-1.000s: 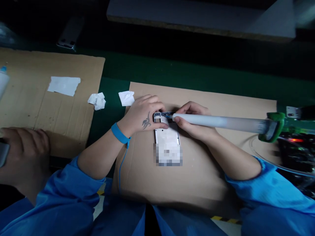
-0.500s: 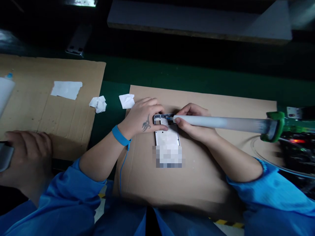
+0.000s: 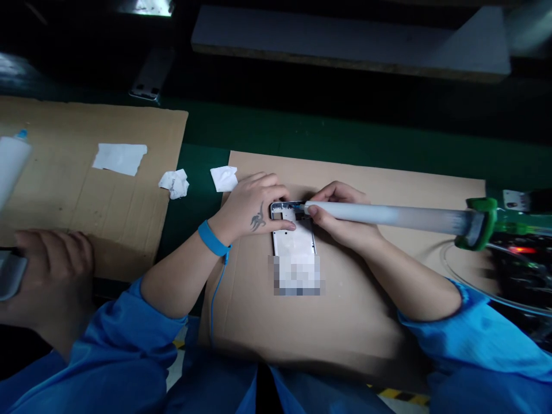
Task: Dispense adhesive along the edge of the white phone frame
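A white phone frame [image 3: 294,241] lies on a cardboard sheet [image 3: 345,310] in front of me. My left hand [image 3: 252,206], with a blue wrist strap [image 3: 212,238], presses down on the frame's top left corner, thumb and fingers closed on its edge. My right hand [image 3: 340,221] grips the front end of a long white dispensing syringe [image 3: 388,215]. The syringe's blue tip touches the frame's top edge. A green cap [image 3: 476,221] closes the syringe's far end, at the right.
A second cardboard sheet [image 3: 64,190] lies left on the green belt, bearing a white paper [image 3: 119,157]. Two crumpled wipes [image 3: 173,183] [image 3: 224,177] lie between the sheets. Another person's hand [image 3: 52,276] rests at lower left. A grey shelf [image 3: 345,40] runs behind.
The syringe tip has crept slightly right along the frame's top edge. Both hands otherwise hold their places. The view has shifted a little.
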A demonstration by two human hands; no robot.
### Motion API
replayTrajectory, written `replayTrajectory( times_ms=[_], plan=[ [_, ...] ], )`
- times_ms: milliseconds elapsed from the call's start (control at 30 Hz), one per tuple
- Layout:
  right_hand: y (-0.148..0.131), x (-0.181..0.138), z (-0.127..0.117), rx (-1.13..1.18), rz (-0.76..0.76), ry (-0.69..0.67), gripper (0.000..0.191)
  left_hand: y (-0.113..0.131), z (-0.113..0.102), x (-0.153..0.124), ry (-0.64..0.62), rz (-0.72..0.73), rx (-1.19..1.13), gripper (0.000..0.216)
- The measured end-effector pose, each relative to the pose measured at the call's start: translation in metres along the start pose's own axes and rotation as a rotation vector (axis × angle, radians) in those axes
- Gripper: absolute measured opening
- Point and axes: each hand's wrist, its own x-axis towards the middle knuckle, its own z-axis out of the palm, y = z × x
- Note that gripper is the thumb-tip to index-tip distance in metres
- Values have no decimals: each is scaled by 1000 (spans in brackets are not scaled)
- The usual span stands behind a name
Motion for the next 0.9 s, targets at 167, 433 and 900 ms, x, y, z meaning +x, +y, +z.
replayTrajectory(
  times_ms=[167, 433, 900],
  plan=[
    [1, 1, -1, -7, -1, -29, 37, 2, -2, 0, -22, -22, -18, 63],
    [1, 0, 2, 9, 3, 9, 41, 4, -4, 0, -46, -30, -9, 61],
    [-2, 1, 3, -20, -43, -25, 38, 3, -2, 0, -25, -24, -2, 64]
  ],
)
